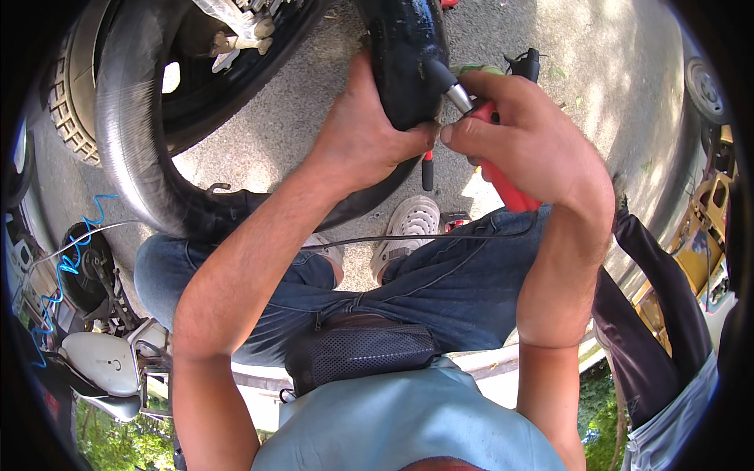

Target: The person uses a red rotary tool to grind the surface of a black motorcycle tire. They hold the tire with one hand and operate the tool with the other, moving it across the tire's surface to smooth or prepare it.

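Observation:
A black inner tube [133, 118] loops across the ground in front of my knees, its valve stem [220, 187] poking inward. My left hand [365, 133] grips the tube's near right part, thumb on top and the other fingers out of sight behind it. In my right hand [518, 129] is a red corded power tool [510, 184], fingers wrapped round its body. Its silver collar [459, 98] and dark tip [440, 76] meet the tube's dark, glossy stretch just above my left thumb. A black cord [408, 237] runs leftward across my lap.
A knobbly tyre [75, 118] and wheel parts stand at upper left. A red-and-black handle [427, 171] lies under the tube; a black-handled object [525, 64] lies beyond my right hand. A blue coiled hose [67, 267] and white motorbike [102, 361] are left. Another person's dark-trousered legs [648, 345] are right.

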{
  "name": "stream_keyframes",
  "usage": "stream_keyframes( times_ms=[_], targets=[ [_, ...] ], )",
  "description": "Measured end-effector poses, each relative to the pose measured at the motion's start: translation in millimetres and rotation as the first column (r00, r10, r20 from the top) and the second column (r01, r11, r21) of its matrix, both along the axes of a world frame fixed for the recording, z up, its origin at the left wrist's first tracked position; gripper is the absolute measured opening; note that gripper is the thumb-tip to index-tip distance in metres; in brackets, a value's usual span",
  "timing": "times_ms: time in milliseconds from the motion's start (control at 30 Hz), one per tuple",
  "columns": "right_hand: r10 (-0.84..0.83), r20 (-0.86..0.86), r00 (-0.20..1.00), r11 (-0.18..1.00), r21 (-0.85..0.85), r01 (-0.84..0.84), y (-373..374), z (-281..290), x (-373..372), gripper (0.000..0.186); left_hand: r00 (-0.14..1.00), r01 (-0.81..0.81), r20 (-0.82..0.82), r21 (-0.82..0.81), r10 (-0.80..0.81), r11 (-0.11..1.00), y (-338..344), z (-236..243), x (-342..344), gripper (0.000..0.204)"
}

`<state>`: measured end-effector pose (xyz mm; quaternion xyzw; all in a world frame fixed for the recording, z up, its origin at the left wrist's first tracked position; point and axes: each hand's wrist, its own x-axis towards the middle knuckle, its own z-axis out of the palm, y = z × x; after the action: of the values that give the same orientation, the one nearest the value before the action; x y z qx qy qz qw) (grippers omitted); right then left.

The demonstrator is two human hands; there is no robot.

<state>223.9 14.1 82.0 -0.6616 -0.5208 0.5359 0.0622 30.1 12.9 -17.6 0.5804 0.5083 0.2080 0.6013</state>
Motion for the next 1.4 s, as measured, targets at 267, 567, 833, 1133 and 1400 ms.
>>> stream_keyframes(
  times_ms=[267,567,833,1133,1400],
  targets=[
    [0.039,0.077,0.996,0.999,0.017,-0.041,1.7,-1.2,-0.3,0.044,0.998,-0.030,0.055,-0.020,0.031,0.999,-1.0,-2.3,-0.6,0.097],
    [0.110,0.153,0.982,0.993,0.034,-0.117,1.1,0.6,-4.6,0.042,0.999,-0.013,0.039,-0.003,0.013,1.000,-1.9,-4.8,-1.7,0.097],
    [-0.034,0.085,0.996,0.999,0.024,0.032,0.9,8.1,-0.9,0.041,0.997,-0.014,0.077,-0.072,0.020,0.997,0.7,4.1,-2.9,0.093],
    [0.039,0.060,0.997,0.999,-0.002,-0.039,-10.9,22.6,-0.7,0.058,0.986,0.001,0.166,-0.117,0.019,0.993,1.7,17.9,-5.3,0.101],
    [0.093,0.269,0.959,0.983,0.128,-0.131,-16.3,16.7,-10.6,0.053,0.991,0.012,0.137,-0.061,-0.004,0.998,0.9,12.5,-5.2,0.103]
  ],
)
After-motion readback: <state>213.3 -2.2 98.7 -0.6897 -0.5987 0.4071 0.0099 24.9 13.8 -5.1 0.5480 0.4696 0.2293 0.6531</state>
